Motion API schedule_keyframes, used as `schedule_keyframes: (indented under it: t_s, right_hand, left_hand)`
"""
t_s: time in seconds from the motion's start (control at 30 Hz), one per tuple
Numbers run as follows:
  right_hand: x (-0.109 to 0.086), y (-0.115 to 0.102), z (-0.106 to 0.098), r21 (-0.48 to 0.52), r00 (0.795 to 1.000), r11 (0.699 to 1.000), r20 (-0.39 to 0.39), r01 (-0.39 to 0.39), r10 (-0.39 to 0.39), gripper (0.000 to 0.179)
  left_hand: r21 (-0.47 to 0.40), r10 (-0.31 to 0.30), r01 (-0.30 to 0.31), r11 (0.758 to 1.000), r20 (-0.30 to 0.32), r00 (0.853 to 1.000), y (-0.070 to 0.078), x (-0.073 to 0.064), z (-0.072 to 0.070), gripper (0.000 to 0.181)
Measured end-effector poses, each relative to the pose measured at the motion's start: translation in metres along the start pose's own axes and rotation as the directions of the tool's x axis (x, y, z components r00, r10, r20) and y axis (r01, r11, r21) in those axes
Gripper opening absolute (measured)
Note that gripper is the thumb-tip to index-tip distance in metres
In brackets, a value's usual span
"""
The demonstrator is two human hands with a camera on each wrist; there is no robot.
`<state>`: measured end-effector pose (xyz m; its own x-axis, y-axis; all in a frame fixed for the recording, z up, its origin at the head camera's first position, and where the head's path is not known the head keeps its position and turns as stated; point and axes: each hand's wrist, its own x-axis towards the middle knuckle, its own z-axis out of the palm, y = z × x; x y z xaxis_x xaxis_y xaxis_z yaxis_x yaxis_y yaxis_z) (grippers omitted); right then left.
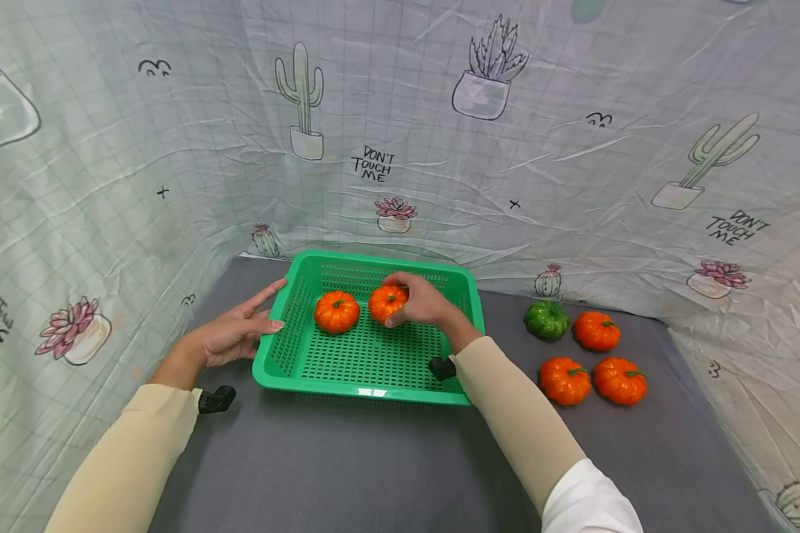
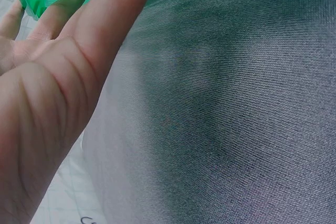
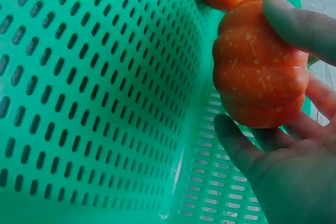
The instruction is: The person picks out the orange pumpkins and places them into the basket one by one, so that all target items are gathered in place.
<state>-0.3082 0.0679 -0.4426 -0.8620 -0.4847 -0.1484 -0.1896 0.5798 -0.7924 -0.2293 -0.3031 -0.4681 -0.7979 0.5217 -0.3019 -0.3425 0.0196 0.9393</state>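
Observation:
A green slotted plastic basket (image 1: 373,392) lies on the grey tabletop. My right hand (image 1: 424,300) reaches into it and grips a small orange pumpkin (image 1: 385,303) near the back wall. In the right wrist view, thumb and fingers wrap around this pumpkin (image 3: 260,66), which has pale specks. A second orange pumpkin (image 1: 336,312) sits to its left inside the basket. My left hand (image 1: 233,333) is at the basket's left side, fingers extended, with fingertips at the rim. In the left wrist view, that hand (image 2: 58,77) shows an uncurled palm beside the green wall.
Right of the basket stand a green pumpkin (image 1: 547,320) and three orange ones, including the front right pumpkin (image 1: 620,381). A pale curtain (image 1: 427,192) printed with cacti hangs behind and along both sides of the grey table (image 1: 347,474).

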Motion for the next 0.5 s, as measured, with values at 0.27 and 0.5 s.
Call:
schedule_keyframes:
  t_s: [0.27,0.5]
  right_hand:
    - [0.0071,0.0038,0.0064,-0.065,1.0,0.998,0.02,0.023,-0.021,0.077]
    - [0.0075,-0.001,0.0079,-0.067,1.0,0.998,0.025,0.0,0.002,0.078]
  left_hand:
    - [0.006,0.008,-0.008,1.0,0.012,1.0,0.0008,-0.0012,0.001,0.09]
    - [0.01,0.011,-0.011,1.0,0.011,1.0,0.0011,-0.0006,0.0004,0.091]
